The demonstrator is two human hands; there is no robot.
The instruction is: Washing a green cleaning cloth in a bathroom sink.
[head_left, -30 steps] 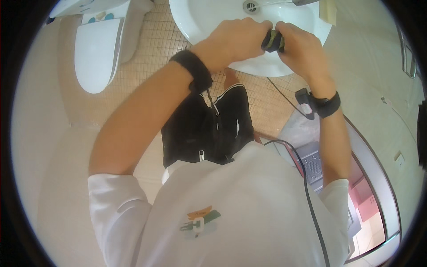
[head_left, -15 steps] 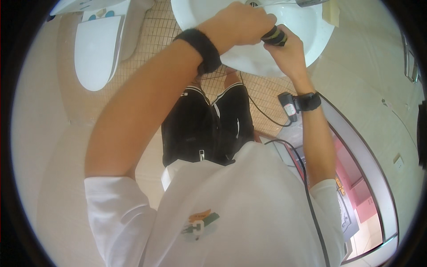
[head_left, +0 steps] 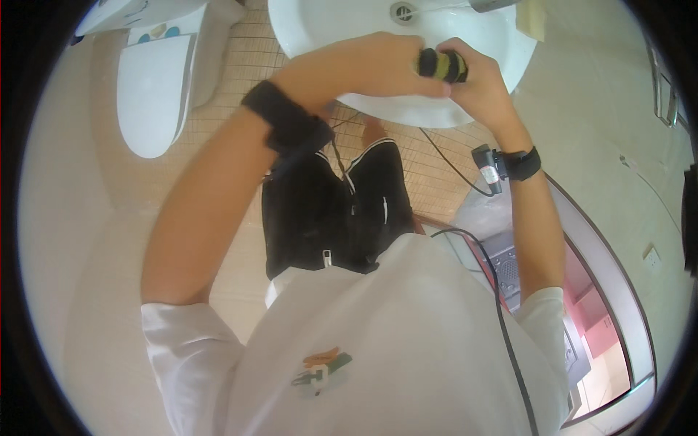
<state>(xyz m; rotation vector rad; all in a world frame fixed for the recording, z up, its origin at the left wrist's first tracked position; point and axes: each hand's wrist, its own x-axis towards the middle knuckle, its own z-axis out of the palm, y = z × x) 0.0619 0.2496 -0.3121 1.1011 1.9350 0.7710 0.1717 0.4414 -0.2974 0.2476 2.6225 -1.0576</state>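
White sink (head_left: 502,65) holds no loose items; drain (head_left: 402,11) at top edge, tap cut off. Left hand (head_left: 371,67) and right hand (head_left: 476,83) together, both clamped on small black-and-yellow object (head_left: 441,65) over basin front. Object mostly hidden by fingers, kind unclear. Toilet (head_left: 149,87) at left, lid down.

I see on my rig-wearer a white short-sleeved shirt (head_left: 407,341) with a small orange-and-green chest emblem (head_left: 321,370), black white-striped shorts (head_left: 327,211), a broad black wristband (head_left: 285,125), a slimmer black strap carrying a small device (head_left: 488,167), and a thin black cable (head_left: 502,320).
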